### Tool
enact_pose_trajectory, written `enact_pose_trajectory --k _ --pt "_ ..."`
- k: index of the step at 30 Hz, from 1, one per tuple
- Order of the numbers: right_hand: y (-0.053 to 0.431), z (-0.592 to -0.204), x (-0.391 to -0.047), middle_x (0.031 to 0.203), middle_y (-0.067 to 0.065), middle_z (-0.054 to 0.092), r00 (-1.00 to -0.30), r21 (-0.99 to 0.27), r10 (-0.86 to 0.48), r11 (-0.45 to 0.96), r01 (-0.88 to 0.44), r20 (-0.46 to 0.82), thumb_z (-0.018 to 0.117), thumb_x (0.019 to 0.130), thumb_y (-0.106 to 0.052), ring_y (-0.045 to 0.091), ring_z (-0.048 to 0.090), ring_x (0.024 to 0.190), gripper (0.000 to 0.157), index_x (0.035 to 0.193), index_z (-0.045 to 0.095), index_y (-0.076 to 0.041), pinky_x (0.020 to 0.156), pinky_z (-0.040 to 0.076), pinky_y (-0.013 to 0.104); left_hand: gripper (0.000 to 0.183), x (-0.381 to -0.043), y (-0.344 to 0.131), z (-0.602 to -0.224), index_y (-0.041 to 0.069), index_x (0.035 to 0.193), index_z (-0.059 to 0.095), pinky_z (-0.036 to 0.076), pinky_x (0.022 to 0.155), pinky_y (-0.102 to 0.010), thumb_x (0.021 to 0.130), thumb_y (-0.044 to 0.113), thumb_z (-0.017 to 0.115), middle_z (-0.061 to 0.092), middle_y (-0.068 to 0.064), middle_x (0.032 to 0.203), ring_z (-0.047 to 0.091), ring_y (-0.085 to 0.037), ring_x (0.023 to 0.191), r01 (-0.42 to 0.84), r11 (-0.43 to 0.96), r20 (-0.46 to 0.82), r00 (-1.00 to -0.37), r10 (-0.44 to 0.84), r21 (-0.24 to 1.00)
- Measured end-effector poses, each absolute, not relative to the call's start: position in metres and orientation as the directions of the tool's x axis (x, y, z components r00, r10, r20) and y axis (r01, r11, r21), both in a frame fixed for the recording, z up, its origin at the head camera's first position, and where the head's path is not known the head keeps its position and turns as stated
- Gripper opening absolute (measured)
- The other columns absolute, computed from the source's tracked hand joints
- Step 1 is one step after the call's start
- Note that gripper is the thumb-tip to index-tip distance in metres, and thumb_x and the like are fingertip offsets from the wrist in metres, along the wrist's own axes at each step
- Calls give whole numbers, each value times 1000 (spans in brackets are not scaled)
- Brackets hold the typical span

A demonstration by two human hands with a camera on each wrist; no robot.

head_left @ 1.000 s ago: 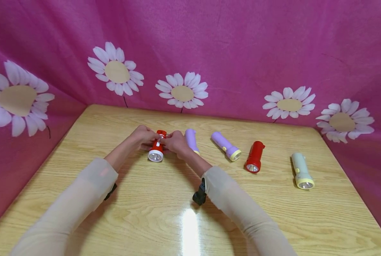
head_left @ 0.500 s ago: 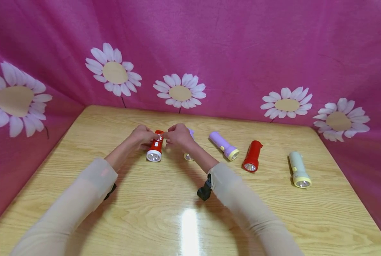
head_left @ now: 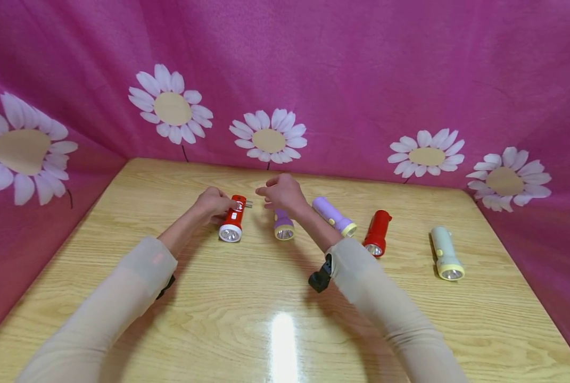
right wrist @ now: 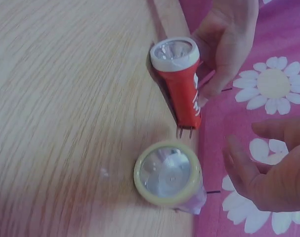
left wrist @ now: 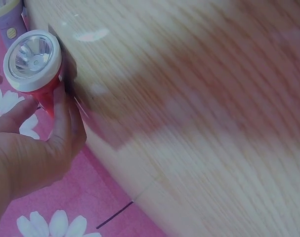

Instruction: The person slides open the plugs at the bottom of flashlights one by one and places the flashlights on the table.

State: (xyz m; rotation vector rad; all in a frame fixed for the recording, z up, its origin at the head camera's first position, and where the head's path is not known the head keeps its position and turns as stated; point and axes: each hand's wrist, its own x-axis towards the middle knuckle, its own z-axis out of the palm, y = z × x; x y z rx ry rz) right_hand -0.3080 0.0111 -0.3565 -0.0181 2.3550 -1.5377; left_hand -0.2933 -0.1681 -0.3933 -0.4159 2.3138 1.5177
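Note:
A red flashlight with a white rim (head_left: 230, 233) lies on the table, lens toward me. My left hand (head_left: 212, 204) grips its body, thumb on top and fingers along the side, as the left wrist view also shows. Two metal plug prongs (right wrist: 185, 132) stick out of the flashlight's side, facing my right hand. That right hand (head_left: 286, 194) hovers to the right with loosely bent fingers and holds nothing. It is above a purple flashlight with a yellow rim (head_left: 284, 232), whose rear part it hides in the head view.
Farther right on the wooden table (head_left: 246, 308) lie a second purple flashlight (head_left: 331, 214), an all-red flashlight (head_left: 378, 232) and a pale green one (head_left: 446, 253). A pink curtain with white daisies (head_left: 342, 80) hangs behind the table and at both sides.
My right hand has left the red flashlight and moved right, over the nearer purple one. The metal prongs now show at the red flashlight's side. My left hand has kept its grip.

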Motion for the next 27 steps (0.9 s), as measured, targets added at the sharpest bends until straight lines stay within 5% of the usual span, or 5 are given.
enact_pose_trajectory --k 11,21,27 --pt "30 -358 -313 114 16 57 -960 -855 -151 502 131 -236 70 82 -16 28 65 87 43 117 55 4 67 54 28 20 -294 -169 -396 -2 97 48 54 61 -30 85 9 60 54 -15 99 58 -17 74 -398 393 -412 -910 -53 829" --pt "47 -363 -317 82 11 59 -966 -824 -168 561 72 -199 70 80 -12 34 63 85 17 79 61 1 70 54 37 22 -294 -170 -398 -3 99 49 53 59 -28 85 10 60 54 -14 97 57 -16 73 -389 407 -406 -912 -48 826" --pt "54 -368 -318 57 -1 43 -966 -802 -156 592 74 -204 72 78 -16 35 64 80 34 60 45 -9 69 54 37 21 -294 -169 -398 -2 98 49 52 59 -27 85 10 61 53 -14 98 56 -17 74 -400 421 -413 -908 -64 814"
